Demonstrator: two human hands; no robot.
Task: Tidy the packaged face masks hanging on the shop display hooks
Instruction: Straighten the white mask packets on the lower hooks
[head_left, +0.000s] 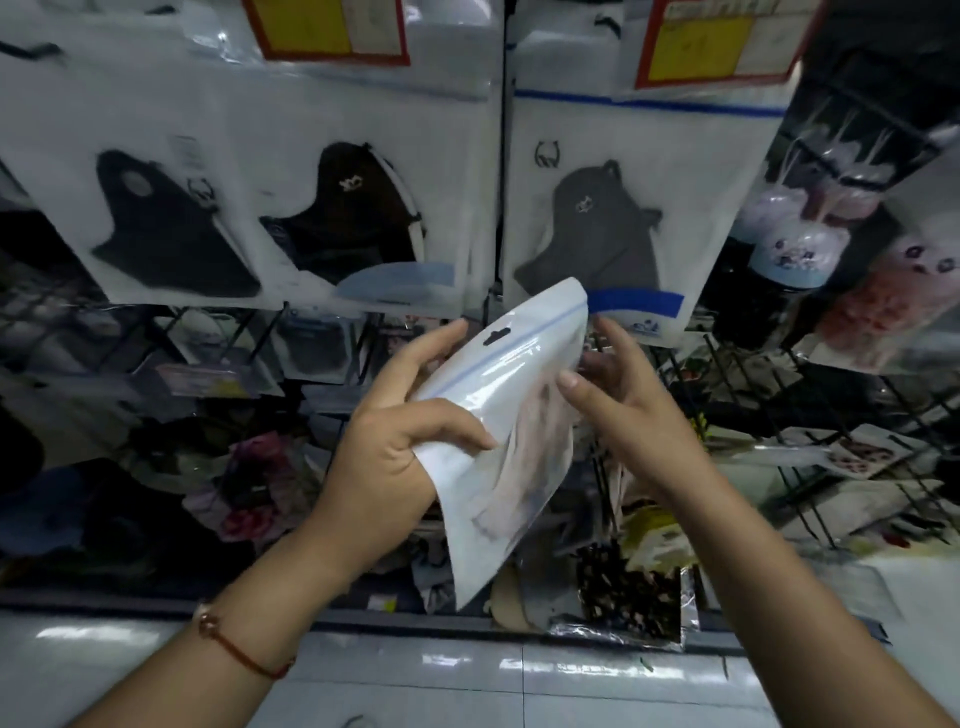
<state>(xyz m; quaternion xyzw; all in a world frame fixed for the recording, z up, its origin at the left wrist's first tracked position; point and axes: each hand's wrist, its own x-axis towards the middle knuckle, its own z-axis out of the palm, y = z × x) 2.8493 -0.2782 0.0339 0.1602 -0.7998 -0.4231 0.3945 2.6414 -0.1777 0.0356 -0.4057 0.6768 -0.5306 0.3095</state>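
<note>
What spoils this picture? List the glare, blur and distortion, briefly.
Head view: wide-angle bending bows the hanging mask packs outward at the edges; glare streaks the clear packet gripped by the left hand, hiding its contents; the right hand is slightly soft; the lower shelves sit dark and smeared; the floor tiles reflect lights; the yellow price tags are too blurred to read.

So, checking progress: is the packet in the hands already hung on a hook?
No, the packet is off the display, gripped by the left hand.

the held packet (511, 415) hides its mask (contents blurred) and right fingers.
</note>
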